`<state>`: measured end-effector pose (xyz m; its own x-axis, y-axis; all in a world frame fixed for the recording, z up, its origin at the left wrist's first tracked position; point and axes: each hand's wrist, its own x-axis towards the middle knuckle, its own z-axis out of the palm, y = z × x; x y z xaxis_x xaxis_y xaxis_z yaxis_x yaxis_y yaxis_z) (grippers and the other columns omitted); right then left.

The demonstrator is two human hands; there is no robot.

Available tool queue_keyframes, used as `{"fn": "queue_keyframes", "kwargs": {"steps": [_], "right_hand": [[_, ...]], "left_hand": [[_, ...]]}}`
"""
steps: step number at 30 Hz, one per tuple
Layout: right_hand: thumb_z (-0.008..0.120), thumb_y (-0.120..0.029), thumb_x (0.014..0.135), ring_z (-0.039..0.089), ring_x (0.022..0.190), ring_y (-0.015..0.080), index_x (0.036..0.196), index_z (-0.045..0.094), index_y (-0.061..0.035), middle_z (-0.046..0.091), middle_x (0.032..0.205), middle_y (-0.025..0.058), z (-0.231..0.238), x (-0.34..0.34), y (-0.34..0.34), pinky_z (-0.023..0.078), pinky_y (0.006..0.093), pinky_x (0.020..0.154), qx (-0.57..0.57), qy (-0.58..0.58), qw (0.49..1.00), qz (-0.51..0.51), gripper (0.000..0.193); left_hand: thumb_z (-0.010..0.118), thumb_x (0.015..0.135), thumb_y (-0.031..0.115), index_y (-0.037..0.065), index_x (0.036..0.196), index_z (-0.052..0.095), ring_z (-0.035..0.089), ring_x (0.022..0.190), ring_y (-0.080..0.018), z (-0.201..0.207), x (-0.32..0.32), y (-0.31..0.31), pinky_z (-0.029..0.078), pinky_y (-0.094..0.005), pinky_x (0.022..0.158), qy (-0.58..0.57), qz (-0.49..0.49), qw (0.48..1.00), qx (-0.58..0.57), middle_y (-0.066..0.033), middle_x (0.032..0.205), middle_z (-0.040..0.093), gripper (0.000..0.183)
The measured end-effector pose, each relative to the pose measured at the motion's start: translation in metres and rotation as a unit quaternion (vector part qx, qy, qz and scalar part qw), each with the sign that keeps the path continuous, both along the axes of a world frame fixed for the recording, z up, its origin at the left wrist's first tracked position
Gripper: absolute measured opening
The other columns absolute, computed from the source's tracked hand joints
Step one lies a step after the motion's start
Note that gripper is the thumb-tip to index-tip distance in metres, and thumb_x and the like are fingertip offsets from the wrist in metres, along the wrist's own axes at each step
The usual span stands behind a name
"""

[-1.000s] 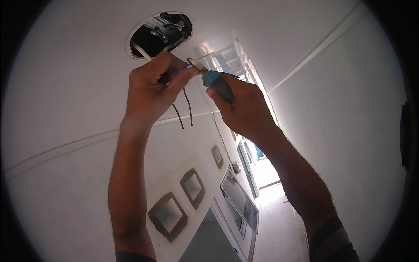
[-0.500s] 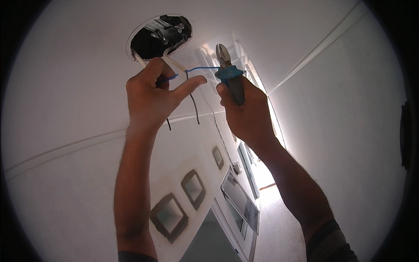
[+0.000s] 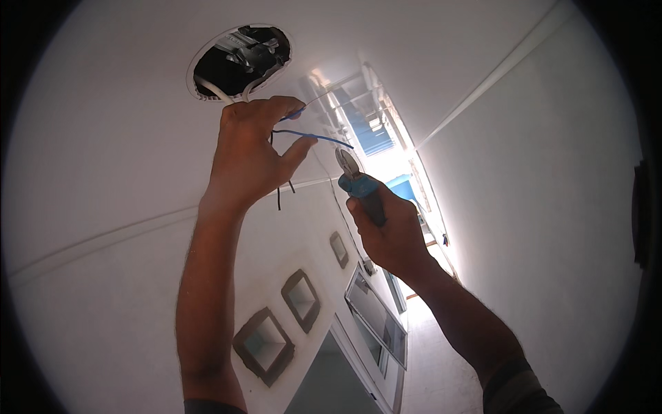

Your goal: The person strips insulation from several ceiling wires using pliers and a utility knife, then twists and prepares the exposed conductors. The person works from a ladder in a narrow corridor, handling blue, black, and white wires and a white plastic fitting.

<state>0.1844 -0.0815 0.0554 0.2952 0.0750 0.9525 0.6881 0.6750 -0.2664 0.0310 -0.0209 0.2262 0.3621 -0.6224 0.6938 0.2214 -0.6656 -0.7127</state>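
The right hand [image 3: 392,224], its grip clamped on pliers [image 3: 357,185], seems midway through trimming or stripping; the next move calls for aligning them with the lower blue wire [image 3: 334,141]. Their long axis tilts up-left, head just below the wire's rightward, dipping tip. The left hand's [image 3: 252,155] thumb and forefinger stand apart; whether its hidden fingers hold anything, I cannot tell.

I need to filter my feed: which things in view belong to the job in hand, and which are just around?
Likely in the job:
pliers, in the right hand
blue wires and black wires, at the left hand
white cables, at the ceiling hole

Just around:
square wall openings
window
doorway
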Motion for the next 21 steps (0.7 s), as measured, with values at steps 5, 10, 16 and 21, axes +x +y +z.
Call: {"fn": "queue_keyframes", "kwargs": {"steps": [5,10,16,21], "right_hand": [[0.063,-0.011,0.096,0.070,0.076,0.0345,0.123,0.060,-0.0031,0.068,0.083,0.0188,0.007,0.004,0.009,0.053,0.0402,0.069,0.011,-0.007,1.000,-0.026,0.029],[0.063,-0.011,0.096,0.070,0.075,0.0359,0.123,0.059,-0.0030,0.068,0.082,0.0189,0.019,-0.001,0.010,0.052,0.0409,0.068,0.003,-0.001,1.000,-0.012,0.029],[0.062,-0.014,0.097,0.070,0.075,0.0374,0.124,0.058,-0.0017,0.068,0.082,0.0203,0.041,-0.011,0.011,0.052,0.0429,0.070,0.015,0.019,1.000,0.002,0.030],[0.062,-0.015,0.097,0.070,0.076,0.0391,0.123,0.058,-0.0002,0.067,0.080,0.0214,0.050,-0.013,0.008,0.052,0.0452,0.071,0.023,0.016,1.000,0.015,0.030]], "left_hand": [[0.084,0.077,0.016,0.003,0.101,0.072,0.071,0.087,-0.0226,-0.003,-0.002,-0.006,0.046,-0.0366,0.091,0.024,0.008,0.999,-0.020,-0.0098,0.088,0.076,0.030],[0.080,0.082,0.011,0.002,0.093,0.073,0.070,0.083,-0.0184,0.004,-0.003,-0.002,0.049,-0.0330,0.082,0.052,-0.023,0.996,-0.066,-0.0091,0.087,0.076,0.016],[0.077,0.085,0.014,0.008,0.087,0.073,0.066,0.080,-0.0137,0.002,0.007,0.003,0.034,-0.0346,0.096,0.013,-0.077,0.994,-0.070,-0.0016,0.085,0.074,0.008],[0.076,0.084,0.013,0.010,0.088,0.071,0.066,0.078,-0.0123,0.003,0.013,0.003,0.033,-0.0341,0.095,-0.011,-0.105,0.993,-0.055,0.0006,0.084,0.072,0.006]]}}
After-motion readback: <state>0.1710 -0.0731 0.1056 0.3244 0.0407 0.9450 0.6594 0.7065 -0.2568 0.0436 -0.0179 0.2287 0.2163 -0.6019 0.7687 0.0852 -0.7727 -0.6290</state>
